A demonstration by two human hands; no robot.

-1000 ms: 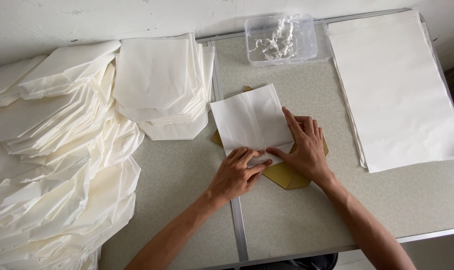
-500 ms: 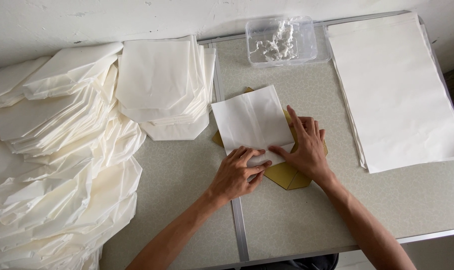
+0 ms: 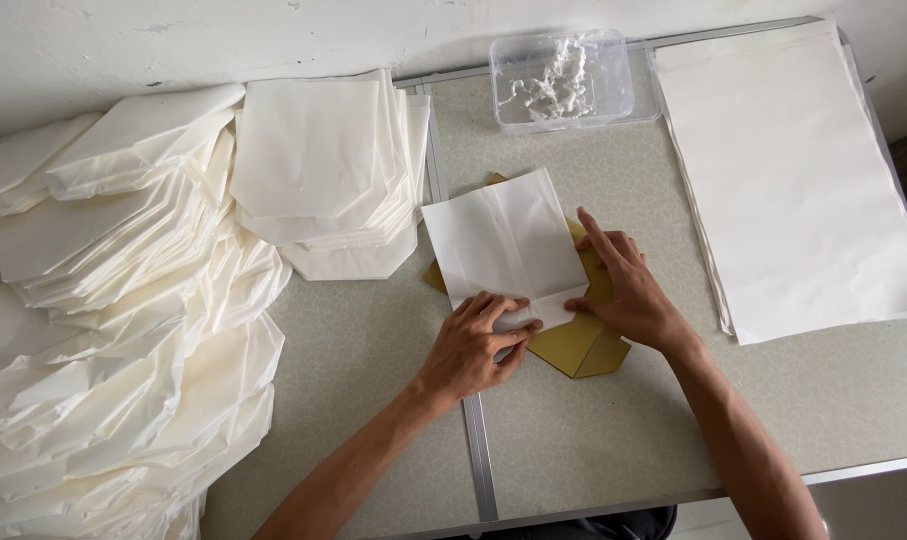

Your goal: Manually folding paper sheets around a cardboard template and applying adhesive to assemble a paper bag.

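Note:
A folded white paper bag (image 3: 504, 240) lies on a mustard-yellow card template (image 3: 579, 345) at the middle of the table. My left hand (image 3: 474, 345) presses the folded bottom flap of the bag with its fingertips. My right hand (image 3: 624, 290) lies flat over the bag's right edge and the yellow card, fingers spread. Neither hand lifts anything off the table.
A stack of flat white sheets (image 3: 789, 170) lies at the right. A clear plastic tub (image 3: 564, 80) with white paste stands at the back. Piles of finished white bags (image 3: 324, 165) and a large heap (image 3: 104, 330) fill the left side. A metal seam (image 3: 479, 450) runs down the table.
My left hand's fingers have shifted slightly along the bottom flap. My right hand stays in place on the bag's right edge.

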